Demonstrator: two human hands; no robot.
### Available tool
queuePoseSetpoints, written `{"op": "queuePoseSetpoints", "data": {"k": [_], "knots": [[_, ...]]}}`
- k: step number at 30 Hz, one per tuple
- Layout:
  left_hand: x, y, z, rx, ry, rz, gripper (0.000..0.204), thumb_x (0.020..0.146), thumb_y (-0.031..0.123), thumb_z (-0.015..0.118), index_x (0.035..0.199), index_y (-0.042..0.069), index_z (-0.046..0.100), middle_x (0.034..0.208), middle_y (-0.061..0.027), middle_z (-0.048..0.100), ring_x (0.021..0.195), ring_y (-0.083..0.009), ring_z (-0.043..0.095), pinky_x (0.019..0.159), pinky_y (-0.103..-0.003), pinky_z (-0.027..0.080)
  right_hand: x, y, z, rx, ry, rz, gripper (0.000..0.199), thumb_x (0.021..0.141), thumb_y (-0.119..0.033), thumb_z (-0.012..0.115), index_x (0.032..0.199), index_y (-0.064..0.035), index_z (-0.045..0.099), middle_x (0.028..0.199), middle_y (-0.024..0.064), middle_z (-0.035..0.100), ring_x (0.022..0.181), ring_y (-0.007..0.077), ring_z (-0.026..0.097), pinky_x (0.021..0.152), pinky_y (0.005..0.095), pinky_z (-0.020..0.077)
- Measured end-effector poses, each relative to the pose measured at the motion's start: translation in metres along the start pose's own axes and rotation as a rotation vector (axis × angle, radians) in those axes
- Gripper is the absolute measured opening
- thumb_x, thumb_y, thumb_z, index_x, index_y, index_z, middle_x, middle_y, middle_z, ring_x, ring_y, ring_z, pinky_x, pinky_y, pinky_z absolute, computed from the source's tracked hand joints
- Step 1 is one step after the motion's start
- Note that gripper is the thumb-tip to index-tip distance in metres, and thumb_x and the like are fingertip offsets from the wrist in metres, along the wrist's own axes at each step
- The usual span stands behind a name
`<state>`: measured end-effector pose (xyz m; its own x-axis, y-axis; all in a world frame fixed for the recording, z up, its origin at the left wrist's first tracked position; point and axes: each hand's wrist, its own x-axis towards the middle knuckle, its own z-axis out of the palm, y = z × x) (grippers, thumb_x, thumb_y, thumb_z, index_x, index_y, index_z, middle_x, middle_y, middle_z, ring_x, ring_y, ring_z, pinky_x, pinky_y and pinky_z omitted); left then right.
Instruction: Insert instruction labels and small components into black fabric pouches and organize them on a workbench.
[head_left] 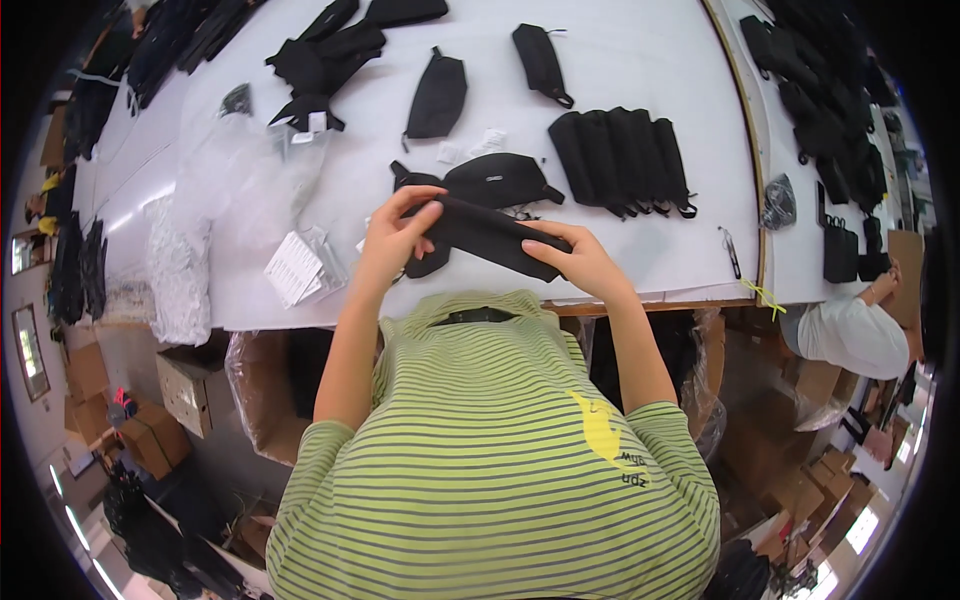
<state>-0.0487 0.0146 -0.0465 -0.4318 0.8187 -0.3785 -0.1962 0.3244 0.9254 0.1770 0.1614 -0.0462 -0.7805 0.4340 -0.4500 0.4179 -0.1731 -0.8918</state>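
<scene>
A long black fabric pouch (488, 236) is stretched between my two hands above the table's near edge. My left hand (405, 228) pinches its left end between thumb and fingers. My right hand (578, 256) grips the other end, thumb on top and fingers mostly hidden beneath. Just beyond it lies another black pouch (500, 178) with a small light label. More black fabric (428, 262) shows partly under my left hand. Small white slips (475, 148) lie farther back.
Clear plastic bags (255, 175) and white printed cards (295, 268) lie at left. A row of several black pouches (620, 160) sits at right, near a black pen-like tool (731, 252). Other black pouches (437, 95) lie farther off. A person (850, 330) works at the right-hand table.
</scene>
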Motion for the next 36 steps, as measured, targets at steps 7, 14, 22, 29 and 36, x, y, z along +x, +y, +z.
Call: {"op": "queuePoseSetpoints", "data": {"k": [7, 14, 22, 29, 36], "knots": [[0.01, -0.111, -0.036, 0.865, 0.306, 0.089, 0.058, 0.079, 0.028, 0.071, 0.125, 0.003, 0.046, 0.121, -0.0163, 0.05, 0.098, -0.0299, 0.055, 0.082, -0.037, 0.047, 0.022, 0.08, -0.176, 0.281, 0.858, -0.248, 0.048, 0.084, -0.026, 0.069, 0.121, 0.003, 0.057, 0.115, 0.0085, 0.061, 0.106, 0.0147, 0.055, 0.094, 0.0254, 0.0392], [0.008, -0.152, -0.022, 0.81, 0.416, 0.061, 0.062, 0.073, 0.023, 0.076, 0.122, 0.002, 0.043, 0.109, -0.0184, 0.051, 0.104, -0.034, 0.051, 0.091, -0.039, 0.041, 0.044, 0.179, -0.284, -0.354, 0.894, 0.175, 0.048, 0.088, -0.038, 0.06, 0.126, -0.0091, 0.057, 0.116, 0.0132, 0.062, 0.109, 0.0251, 0.056, 0.095, 0.0311, 0.0401], [-0.002, -0.162, -0.038, 0.762, 0.517, 0.056, 0.04, 0.082, 0.01, 0.062, 0.117, 0.003, 0.046, 0.109, -0.018, 0.053, 0.097, -0.0322, 0.052, 0.087, -0.039, 0.041, 0.048, 0.102, -0.091, -0.506, 0.636, -0.187, 0.008, 0.079, -0.015, 0.065, 0.084, -0.01, 0.062, 0.076, 0.0053, 0.059, 0.068, 0.0199, 0.06, 0.064, 0.031, 0.0468], [-0.019, -0.182, -0.05, 1.036, 0.629, 0.152, 0.046, 0.075, 0.001, 0.061, 0.118, 0.0, 0.045, 0.117, -0.0193, 0.045, 0.109, -0.0381, 0.044, 0.094, -0.043, 0.036, 0.035, 0.164, 0.001, -0.777, 0.436, -0.12, 0.016, 0.074, -0.015, 0.07, 0.08, -0.0073, 0.057, 0.083, 0.0064, 0.056, 0.072, 0.0242, 0.059, 0.064, 0.0362, 0.0472], [-0.024, -0.187, -0.063, 0.964, 0.634, 0.092, 0.035, 0.074, 0.001, 0.062, 0.106, 0.0, 0.049, 0.104, -0.0161, 0.05, 0.101, -0.0346, 0.048, 0.087, -0.042, 0.039, 0.033, 0.14, -0.017, -0.549, 0.358, -0.262, 0.012, 0.078, -0.01, 0.067, 0.08, -0.0051, 0.056, 0.088, 0.0061, 0.06, 0.07, 0.0194, 0.06, 0.061, 0.0305, 0.0476]]}}
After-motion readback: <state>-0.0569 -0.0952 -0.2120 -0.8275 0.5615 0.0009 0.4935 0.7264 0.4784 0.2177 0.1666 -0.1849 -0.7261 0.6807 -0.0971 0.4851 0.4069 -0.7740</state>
